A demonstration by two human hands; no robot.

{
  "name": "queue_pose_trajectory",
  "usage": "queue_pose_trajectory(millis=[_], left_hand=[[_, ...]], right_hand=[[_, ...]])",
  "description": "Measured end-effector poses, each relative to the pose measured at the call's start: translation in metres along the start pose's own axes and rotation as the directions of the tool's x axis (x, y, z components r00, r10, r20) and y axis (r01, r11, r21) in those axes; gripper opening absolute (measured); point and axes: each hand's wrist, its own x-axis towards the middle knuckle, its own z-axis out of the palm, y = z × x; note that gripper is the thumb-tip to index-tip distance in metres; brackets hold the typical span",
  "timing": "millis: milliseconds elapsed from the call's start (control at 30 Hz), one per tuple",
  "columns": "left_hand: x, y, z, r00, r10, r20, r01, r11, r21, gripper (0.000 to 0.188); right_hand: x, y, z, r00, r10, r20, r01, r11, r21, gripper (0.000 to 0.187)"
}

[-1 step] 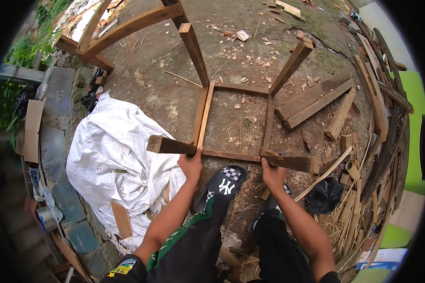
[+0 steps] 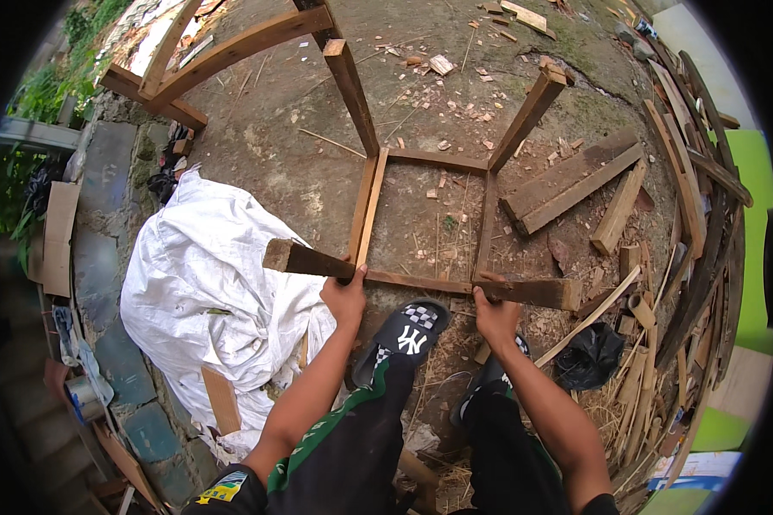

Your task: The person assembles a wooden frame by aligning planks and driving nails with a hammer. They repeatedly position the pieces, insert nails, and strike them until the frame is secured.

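Note:
A wooden frame (image 2: 429, 282) with four-sided rails and a leg at each corner stands upside down on the ground in front of me, its legs pointing up and outward. My left hand (image 2: 344, 299) is closed round its near left corner, where a thick leg (image 2: 305, 259) slants out to the left. At the near right corner my right hand (image 2: 496, 313) grips the base of another leg (image 2: 537, 293), thumb on top. The two far legs rise from the back corners, away from my hands. My fingers' undersides are hidden.
A crumpled white sack (image 2: 219, 283) lies left, by a stone wall edge (image 2: 103, 257). A second wooden frame (image 2: 240, 51) stands at the far left. Thick boards (image 2: 575, 184), a black plastic bag (image 2: 589, 354) and piled timber (image 2: 704, 223) are at right. My slippered foot (image 2: 412, 330) is close to the near rail.
The wooden frame and both my hands have shifted very slightly to the left. My grip at the two near corners stays the same.

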Motion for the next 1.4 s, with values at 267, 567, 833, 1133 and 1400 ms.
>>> queue_pose_trajectory(millis=[267, 567, 833, 1133, 1400], left_hand=[[0.039, 0.005, 0.014, 0.993, 0.060, -0.100, -0.053, 0.996, 0.070, 0.030], [0.045, -0.004, 0.008, 0.995, 0.101, -0.026, -0.102, 0.995, -0.023, 0.041], [0.041, 0.000, 0.011, 0.993, 0.114, -0.043, -0.111, 0.992, 0.061, 0.034], [0.041, -0.002, 0.014, 0.995, 0.021, -0.100, -0.007, 0.991, 0.136, 0.032], [0.045, -0.012, -0.014, 0.935, 0.233, 0.266, -0.253, 0.966, 0.044, 0.066]], right_hand=[[0.057, -0.003, -0.010, 0.930, -0.206, 0.305, 0.194, 0.978, 0.071, 0.067], [0.059, -0.004, -0.024, 0.921, -0.059, 0.385, 0.109, 0.988, -0.109, 0.070], [0.056, 0.008, -0.002, 0.937, -0.215, 0.274, 0.267, 0.948, -0.170, 0.039], [0.052, -0.004, 0.002, 0.937, -0.244, 0.250, 0.285, 0.948, -0.145, 0.030], [0.061, 0.019, 0.000, 0.936, -0.254, 0.245, 0.307, 0.928, -0.210, 0.042]])
